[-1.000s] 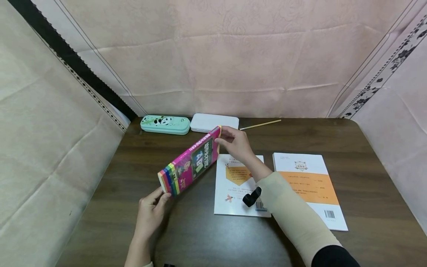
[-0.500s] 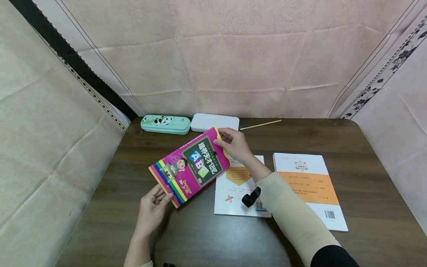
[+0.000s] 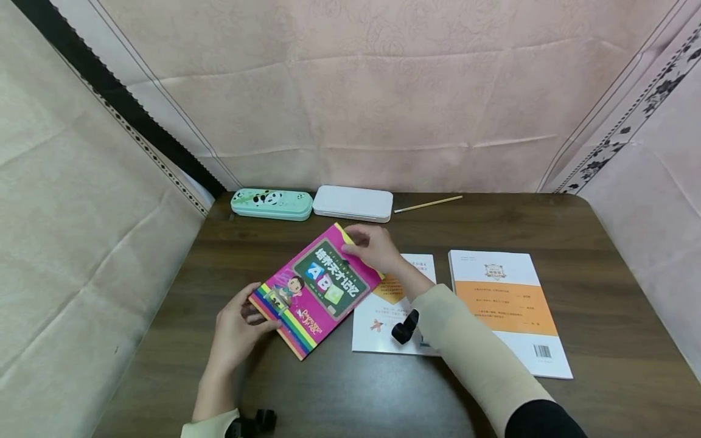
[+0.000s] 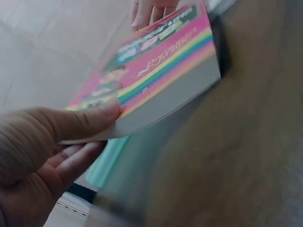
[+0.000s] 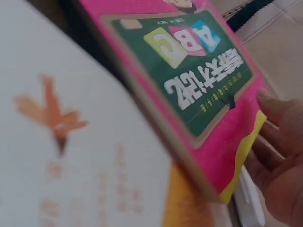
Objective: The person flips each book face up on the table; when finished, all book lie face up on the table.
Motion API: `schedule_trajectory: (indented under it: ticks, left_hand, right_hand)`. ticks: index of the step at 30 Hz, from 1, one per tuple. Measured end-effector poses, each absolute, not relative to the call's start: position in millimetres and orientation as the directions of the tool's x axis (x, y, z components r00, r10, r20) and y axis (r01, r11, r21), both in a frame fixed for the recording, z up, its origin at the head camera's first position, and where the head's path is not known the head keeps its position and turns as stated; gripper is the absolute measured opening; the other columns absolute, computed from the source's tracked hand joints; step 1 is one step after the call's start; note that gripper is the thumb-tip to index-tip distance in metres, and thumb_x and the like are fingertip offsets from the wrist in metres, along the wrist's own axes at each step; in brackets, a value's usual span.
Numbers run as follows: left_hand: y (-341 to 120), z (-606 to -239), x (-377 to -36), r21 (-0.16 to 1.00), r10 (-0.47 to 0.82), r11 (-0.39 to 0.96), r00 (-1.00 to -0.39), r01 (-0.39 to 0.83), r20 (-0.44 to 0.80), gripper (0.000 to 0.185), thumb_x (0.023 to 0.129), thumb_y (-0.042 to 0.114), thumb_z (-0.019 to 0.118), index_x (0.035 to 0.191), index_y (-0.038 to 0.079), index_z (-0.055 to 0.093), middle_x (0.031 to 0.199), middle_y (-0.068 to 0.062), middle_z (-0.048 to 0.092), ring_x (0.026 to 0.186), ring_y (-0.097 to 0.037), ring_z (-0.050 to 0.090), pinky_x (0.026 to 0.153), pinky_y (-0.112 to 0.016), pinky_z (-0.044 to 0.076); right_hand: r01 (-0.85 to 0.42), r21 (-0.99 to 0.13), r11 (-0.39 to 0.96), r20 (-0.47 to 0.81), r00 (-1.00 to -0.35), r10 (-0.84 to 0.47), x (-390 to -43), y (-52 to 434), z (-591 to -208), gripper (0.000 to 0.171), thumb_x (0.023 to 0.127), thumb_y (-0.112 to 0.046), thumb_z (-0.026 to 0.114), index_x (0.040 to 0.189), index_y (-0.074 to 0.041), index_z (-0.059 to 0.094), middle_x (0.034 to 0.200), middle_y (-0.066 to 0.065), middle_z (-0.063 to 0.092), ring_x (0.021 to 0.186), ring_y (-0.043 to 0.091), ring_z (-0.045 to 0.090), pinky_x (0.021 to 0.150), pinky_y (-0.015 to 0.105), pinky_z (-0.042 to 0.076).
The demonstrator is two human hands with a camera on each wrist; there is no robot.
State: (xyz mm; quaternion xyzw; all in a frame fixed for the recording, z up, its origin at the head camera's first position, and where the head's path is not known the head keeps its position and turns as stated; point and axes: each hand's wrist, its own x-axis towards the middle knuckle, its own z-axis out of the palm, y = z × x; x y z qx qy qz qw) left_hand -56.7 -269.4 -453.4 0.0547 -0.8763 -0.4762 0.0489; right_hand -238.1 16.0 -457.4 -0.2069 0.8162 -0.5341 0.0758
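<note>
A thick pink book (image 3: pixel 317 292) with a green chalkboard picture and rainbow stripes is held tilted above the table, cover upward. My left hand (image 3: pixel 235 331) grips its lower-left end; in the left wrist view the thumb (image 4: pixel 92 120) lies on the striped cover and the fingers are underneath. At the opposite end my right hand (image 3: pixel 375 248) pinches the yellow-edged corner, thumb on the cover, as the right wrist view also shows. A white book (image 3: pixel 378 334) with an orange panel lies partly beneath the pink book's right end and my right forearm.
Another white-and-orange book (image 3: pixel 506 307) lies to the right on the brown table (image 3: pixel 597 316). Along the back edge are a mint panda case (image 3: pixel 271 205), a white case (image 3: pixel 353 204) and a thin yellowish stick (image 3: pixel 427 204). Cloth (image 3: pixel 372 109) hangs behind.
The pink book has turned from showing its edge to showing its cover, and has come lower and nearer. Both hands have moved with it, uncovering the white case.
</note>
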Motion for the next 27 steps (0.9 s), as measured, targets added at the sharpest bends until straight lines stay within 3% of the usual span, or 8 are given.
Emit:
schedule_trajectory:
  ticks: [5,12,17,24,27]
  left_hand:
    - [-277.2,-466.1,-57.6,0.787,-0.132,0.601,-0.988,-0.142,-0.077,0.087,0.078,0.015,0.089,0.150,0.000,0.043,0.120,-0.021,0.059,0.099,-0.031,0.070,0.078,-0.031,0.060]
    - [-285.5,-471.7,-59.2,0.681,-0.099,0.722,-0.993,-0.120,-0.070,0.088,0.076,0.033,0.091,0.143,-0.005,0.050,0.133,-0.021,0.055,0.114,-0.035,0.057,0.096,-0.051,0.051]
    - [-291.2,-469.0,-60.8,0.677,-0.045,0.730,-0.995,-0.097,-0.094,0.089,0.074,0.035,0.092,0.141,-0.006,0.052,0.144,-0.021,0.047,0.131,-0.041,0.046,0.107,-0.058,0.042]
    - [-290.1,-464.1,-63.8,0.655,0.063,0.755,-0.989,-0.042,-0.135,0.097,0.069,0.031,0.095,0.146,-0.005,0.048,0.154,-0.022,0.040,0.142,-0.046,0.034,0.112,-0.062,0.033]
    - [-288.1,-465.0,-64.2,0.657,0.076,0.753,-0.987,-0.034,-0.139,0.095,0.071,0.025,0.095,0.147,-0.005,0.047,0.156,-0.022,0.038,0.143,-0.047,0.033,0.112,-0.062,0.033]
  right_hand:
    - [-0.287,-0.850,0.443,0.012,-0.850,-0.527,-235.2,17.3,-472.2,0.053,0.092,-0.025,0.078,0.138,-0.005,0.061,0.127,0.007,0.068,0.112,0.019,0.064,0.096,0.032,0.053]
    - [-0.329,-0.796,0.509,-0.014,-0.830,-0.558,-232.3,29.7,-470.9,0.055,0.090,-0.031,0.079,0.136,-0.006,0.062,0.124,0.006,0.067,0.110,0.019,0.062,0.096,0.034,0.053]
    - [-0.361,-0.756,0.546,-0.054,-0.797,-0.601,-229.1,41.3,-464.4,0.058,0.091,-0.033,0.078,0.137,-0.003,0.061,0.123,0.006,0.066,0.112,0.019,0.061,0.097,0.034,0.052]
    - [-0.393,-0.718,0.575,-0.130,-0.736,-0.664,-225.4,56.5,-456.6,0.073,0.073,-0.035,0.093,0.134,-0.009,0.064,0.109,-0.003,0.063,0.100,0.016,0.057,0.088,0.031,0.051]
    - [-0.410,-0.702,0.582,-0.136,-0.725,-0.675,-223.6,56.3,-454.8,0.070,0.073,-0.031,0.093,0.133,-0.010,0.065,0.107,-0.004,0.061,0.097,0.015,0.056,0.085,0.029,0.051]
